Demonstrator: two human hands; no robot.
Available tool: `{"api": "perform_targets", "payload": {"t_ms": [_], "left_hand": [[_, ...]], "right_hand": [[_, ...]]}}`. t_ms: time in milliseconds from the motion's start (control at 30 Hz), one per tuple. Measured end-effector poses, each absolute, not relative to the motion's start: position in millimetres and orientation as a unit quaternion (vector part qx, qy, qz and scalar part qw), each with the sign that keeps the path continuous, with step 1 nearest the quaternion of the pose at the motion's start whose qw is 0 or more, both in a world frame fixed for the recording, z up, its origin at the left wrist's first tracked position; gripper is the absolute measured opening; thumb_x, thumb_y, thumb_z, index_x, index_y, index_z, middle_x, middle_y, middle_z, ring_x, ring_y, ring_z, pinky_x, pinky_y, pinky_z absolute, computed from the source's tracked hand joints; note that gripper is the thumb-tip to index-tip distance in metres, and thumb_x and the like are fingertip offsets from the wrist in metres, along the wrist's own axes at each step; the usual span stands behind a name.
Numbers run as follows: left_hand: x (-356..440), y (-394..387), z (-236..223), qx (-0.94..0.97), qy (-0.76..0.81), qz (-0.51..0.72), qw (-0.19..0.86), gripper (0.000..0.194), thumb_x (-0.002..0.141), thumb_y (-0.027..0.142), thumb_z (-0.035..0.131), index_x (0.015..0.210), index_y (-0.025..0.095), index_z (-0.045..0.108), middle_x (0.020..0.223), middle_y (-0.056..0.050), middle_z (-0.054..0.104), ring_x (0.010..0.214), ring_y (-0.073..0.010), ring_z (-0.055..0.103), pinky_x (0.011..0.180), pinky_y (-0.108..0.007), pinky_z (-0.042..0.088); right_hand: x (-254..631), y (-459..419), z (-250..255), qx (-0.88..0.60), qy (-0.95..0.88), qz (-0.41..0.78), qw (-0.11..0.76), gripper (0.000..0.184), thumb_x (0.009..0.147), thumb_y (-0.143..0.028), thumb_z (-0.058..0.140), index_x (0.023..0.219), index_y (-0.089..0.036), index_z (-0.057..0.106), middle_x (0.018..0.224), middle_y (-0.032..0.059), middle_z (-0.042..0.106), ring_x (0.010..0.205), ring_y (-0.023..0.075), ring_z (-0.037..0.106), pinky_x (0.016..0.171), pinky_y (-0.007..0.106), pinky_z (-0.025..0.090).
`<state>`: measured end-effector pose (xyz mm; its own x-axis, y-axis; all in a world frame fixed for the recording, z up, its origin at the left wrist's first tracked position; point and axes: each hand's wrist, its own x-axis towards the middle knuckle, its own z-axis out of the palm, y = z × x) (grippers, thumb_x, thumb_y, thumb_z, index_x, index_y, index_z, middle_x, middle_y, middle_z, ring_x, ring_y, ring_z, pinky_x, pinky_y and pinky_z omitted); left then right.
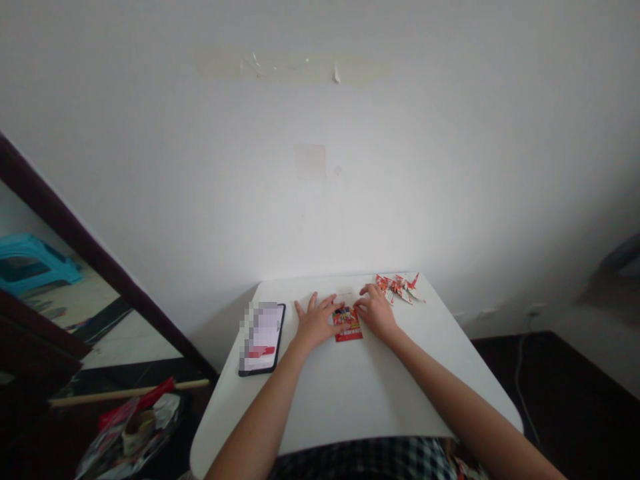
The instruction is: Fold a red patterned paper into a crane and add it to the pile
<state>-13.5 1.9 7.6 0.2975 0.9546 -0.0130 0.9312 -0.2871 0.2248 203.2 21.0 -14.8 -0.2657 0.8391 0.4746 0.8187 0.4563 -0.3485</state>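
A small red printed sheet of paper [349,333] lies flat on the white table [350,393]. My left hand [319,321] rests on its left side with the fingers spread. At the sheet's upper right edge is my right hand [376,311], its fingers bent and drawn together at the paper; what lies between the fingertips is too small to make out. Just beyond my right hand sit several folded red and white paper pieces [397,287] with pointed ends. To the left of my left hand lies a phone [265,338] with a lit screen, partly blurred.
A white wall [350,220] meets the table's far edge. On the floor at the left is a bag of rubbish [140,427] beside a wooden stick [190,385]. A blue plastic stool [37,260] shows beyond a dark frame. A cable [519,373] hangs at the right.
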Motion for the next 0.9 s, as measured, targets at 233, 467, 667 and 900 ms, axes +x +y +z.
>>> {"api": "perform_targets", "payload": {"t_ms": [233, 467, 667, 900], "left_hand": [[-14, 2, 11, 0.798, 0.589, 0.064, 0.113, 0.06, 0.091, 0.069, 0.051, 0.148, 0.052, 0.049, 0.169, 0.007, 0.034, 0.159, -0.0435, 0.011, 0.113, -0.088, -0.004], [-14, 3, 8, 0.799, 0.59, 0.061, 0.103, 0.059, 0.091, 0.071, 0.048, 0.147, 0.055, 0.048, 0.169, 0.008, 0.034, 0.159, -0.0438, 0.013, 0.11, -0.09, -0.002], [-14, 3, 7, 0.798, 0.59, 0.066, 0.105, 0.06, 0.09, 0.071, 0.049, 0.147, 0.053, 0.049, 0.169, 0.007, 0.035, 0.159, -0.043, 0.013, 0.113, -0.087, -0.003], [-14, 2, 5, 0.799, 0.589, 0.07, 0.098, 0.059, 0.091, 0.069, 0.049, 0.148, 0.053, 0.049, 0.169, 0.007, 0.036, 0.159, -0.0429, 0.013, 0.114, -0.086, -0.005]], "right_hand": [[193, 34, -4, -0.553, -0.783, 0.006, 0.287, 0.019, 0.095, -0.022, 0.063, 0.091, -0.022, 0.081, 0.119, 0.0118, 0.062, 0.123, 0.0276, 0.05, 0.104, 0.043, 0.047], [186, 48, 0, -0.58, -0.773, 0.0, 0.258, 0.022, 0.097, -0.023, 0.059, 0.094, -0.021, 0.081, 0.123, 0.0125, 0.062, 0.126, 0.0274, 0.045, 0.106, 0.042, 0.043], [182, 55, -2, -0.587, -0.768, -0.017, 0.255, 0.023, 0.098, -0.022, 0.058, 0.093, -0.022, 0.081, 0.124, 0.0124, 0.062, 0.124, 0.0275, 0.046, 0.104, 0.041, 0.044], [183, 57, -5, -0.585, -0.771, -0.025, 0.248, 0.025, 0.099, -0.022, 0.055, 0.096, -0.022, 0.08, 0.124, 0.0122, 0.062, 0.124, 0.027, 0.046, 0.103, 0.04, 0.044]]}}
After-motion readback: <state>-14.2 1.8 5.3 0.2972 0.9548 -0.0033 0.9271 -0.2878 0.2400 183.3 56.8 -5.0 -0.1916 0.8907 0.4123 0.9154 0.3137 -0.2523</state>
